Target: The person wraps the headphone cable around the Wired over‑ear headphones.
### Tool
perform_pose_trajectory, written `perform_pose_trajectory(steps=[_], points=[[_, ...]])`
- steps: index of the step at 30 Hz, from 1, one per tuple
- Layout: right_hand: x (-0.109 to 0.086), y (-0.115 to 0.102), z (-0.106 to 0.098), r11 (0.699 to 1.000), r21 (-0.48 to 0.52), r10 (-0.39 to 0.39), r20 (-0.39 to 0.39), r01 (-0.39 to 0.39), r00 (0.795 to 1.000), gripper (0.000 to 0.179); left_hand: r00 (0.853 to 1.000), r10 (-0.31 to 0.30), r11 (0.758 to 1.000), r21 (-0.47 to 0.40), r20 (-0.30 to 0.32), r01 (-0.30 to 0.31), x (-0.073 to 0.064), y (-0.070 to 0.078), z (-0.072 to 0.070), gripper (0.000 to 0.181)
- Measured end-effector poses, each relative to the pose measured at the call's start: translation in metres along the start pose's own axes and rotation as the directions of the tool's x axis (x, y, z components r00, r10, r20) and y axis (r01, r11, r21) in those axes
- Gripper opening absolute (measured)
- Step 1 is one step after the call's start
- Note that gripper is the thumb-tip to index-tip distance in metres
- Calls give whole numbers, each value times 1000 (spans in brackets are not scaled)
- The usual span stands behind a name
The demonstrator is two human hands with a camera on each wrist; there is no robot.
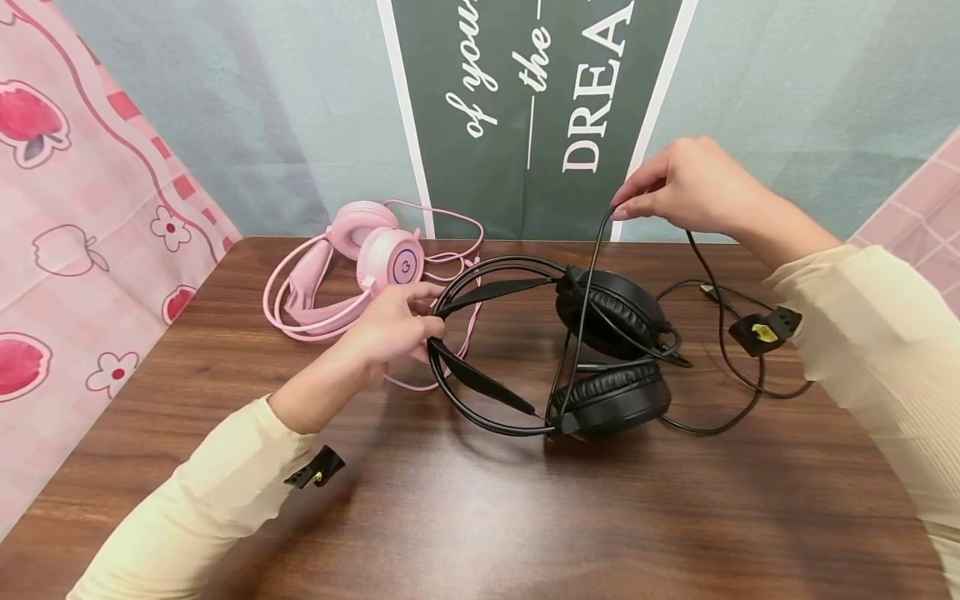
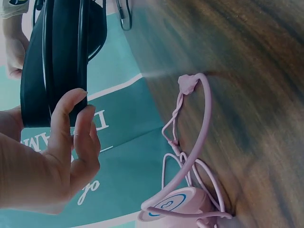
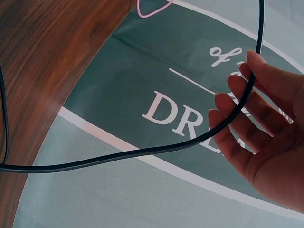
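Observation:
My left hand (image 1: 397,325) grips the headband of a black over-ear headset (image 1: 611,312), fingers and thumb curled round its band. The ear cups point to the right, and a thin microphone boom (image 1: 600,367) shows between them. Higher up on the right, my right hand (image 1: 693,187) pinches the headset's black cable (image 1: 592,275) between thumb and fingertips. From that pinch the cable runs down to the ear cups, and its other part drops behind the hand to the table. In the right wrist view the cable (image 3: 142,151) curves across the fingers.
A pink headset (image 1: 390,258) with its pink cable (image 1: 468,225) lies at the table's back left, close to my left hand. Loops of black cable (image 1: 720,429) and a plug (image 1: 708,292) rest on the wooden table (image 1: 450,517) at right. A printed cloth (image 1: 525,125) hangs behind.

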State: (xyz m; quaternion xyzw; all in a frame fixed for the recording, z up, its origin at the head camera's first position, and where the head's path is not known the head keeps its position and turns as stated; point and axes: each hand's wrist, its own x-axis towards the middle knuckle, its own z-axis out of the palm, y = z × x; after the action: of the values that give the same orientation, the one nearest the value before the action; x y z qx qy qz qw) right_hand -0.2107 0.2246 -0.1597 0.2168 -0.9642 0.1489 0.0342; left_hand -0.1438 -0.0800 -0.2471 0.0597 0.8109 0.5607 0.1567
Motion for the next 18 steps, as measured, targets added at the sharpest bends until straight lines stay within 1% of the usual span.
perform_pose_trajectory(steps=[3, 8, 12, 18], points=[[-1, 0, 0, 1000, -2, 0, -5, 0, 1000, 18, 1000, 11, 999, 39, -8, -11, 0, 2, -1, 45], [0, -2, 3, 1000, -1, -15, -1, 15, 1000, 16, 999, 36, 997, 65, -23, -35, -1, 5, -1, 50], [1, -3, 5, 1000, 8, -29, 7, 29, 1000, 16, 998, 52, 993, 113, -38, -47, -1, 8, 0, 51], [0, -2, 8, 999, 11, -41, 7, 41, 999, 15, 998, 43, 993, 111, -34, -39, -3, 12, 0, 50]])
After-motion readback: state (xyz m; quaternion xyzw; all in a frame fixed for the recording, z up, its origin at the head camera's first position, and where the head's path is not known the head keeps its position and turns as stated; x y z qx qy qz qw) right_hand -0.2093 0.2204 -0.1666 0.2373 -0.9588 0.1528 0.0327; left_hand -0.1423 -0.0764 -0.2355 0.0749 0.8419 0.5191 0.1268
